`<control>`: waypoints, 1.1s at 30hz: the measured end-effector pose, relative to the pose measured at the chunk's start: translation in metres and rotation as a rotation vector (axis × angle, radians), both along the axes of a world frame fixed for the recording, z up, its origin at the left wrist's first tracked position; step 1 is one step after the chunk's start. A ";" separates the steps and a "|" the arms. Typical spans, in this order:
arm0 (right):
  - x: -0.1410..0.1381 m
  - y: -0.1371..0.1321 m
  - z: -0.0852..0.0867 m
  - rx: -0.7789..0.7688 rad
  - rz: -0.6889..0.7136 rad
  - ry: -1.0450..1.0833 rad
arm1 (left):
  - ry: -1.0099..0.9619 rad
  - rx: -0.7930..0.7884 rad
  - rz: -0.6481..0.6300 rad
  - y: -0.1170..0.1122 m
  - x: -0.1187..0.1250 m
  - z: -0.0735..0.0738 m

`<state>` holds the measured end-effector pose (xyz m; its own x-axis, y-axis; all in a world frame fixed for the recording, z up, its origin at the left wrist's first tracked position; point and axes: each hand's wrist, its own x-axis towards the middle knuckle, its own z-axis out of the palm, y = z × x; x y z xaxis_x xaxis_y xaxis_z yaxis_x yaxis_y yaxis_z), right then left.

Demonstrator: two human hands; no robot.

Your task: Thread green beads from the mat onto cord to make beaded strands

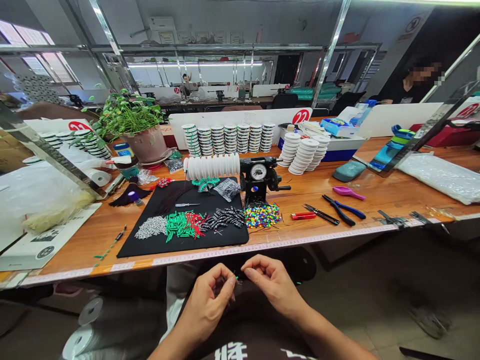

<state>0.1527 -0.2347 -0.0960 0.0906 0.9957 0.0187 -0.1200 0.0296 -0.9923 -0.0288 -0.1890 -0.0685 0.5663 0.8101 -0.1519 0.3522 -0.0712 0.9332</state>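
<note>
My left hand [212, 295], thumb and forefinger pinched, is held over my lap in front of the table edge. A small green piece [237, 278] shows at its fingertips; it looks like one of the green tubes, with something thin beside it. Close by on the right, my right hand [272, 282] is also pinched; whatever is in it is too small to make out. Beyond the hands, a black mat [131, 242] bears silver bits [150, 228], green tubes [180, 225], red tubes [195, 222] and dark banded pieces [225, 218]. Colourful beads [262, 216] lie beside the mat.
A black hand-cranked winder [258, 180] carries white spools [213, 166]. Pliers [341, 209], tweezers [320, 214] and a red lighter [303, 216] lie to the right. Stacked spools [236, 139] and a potted plant [144, 142] stand behind. A person [407, 90] is at the far right.
</note>
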 end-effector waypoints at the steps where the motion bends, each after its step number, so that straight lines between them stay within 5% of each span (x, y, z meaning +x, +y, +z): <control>1: 0.000 0.001 -0.002 0.004 -0.005 -0.004 | -0.016 -0.013 -0.001 0.000 0.000 0.000; 23: -0.010 -0.001 -0.003 -0.015 0.087 0.052 | -0.157 -0.177 -0.025 -0.008 0.011 -0.008; 28: -0.016 0.002 -0.005 -0.122 0.108 0.416 | -0.149 -0.112 -0.075 -0.011 0.011 -0.002; 33: -0.017 0.002 -0.010 -0.050 -0.002 0.235 | 0.003 0.113 0.011 -0.009 0.007 -0.005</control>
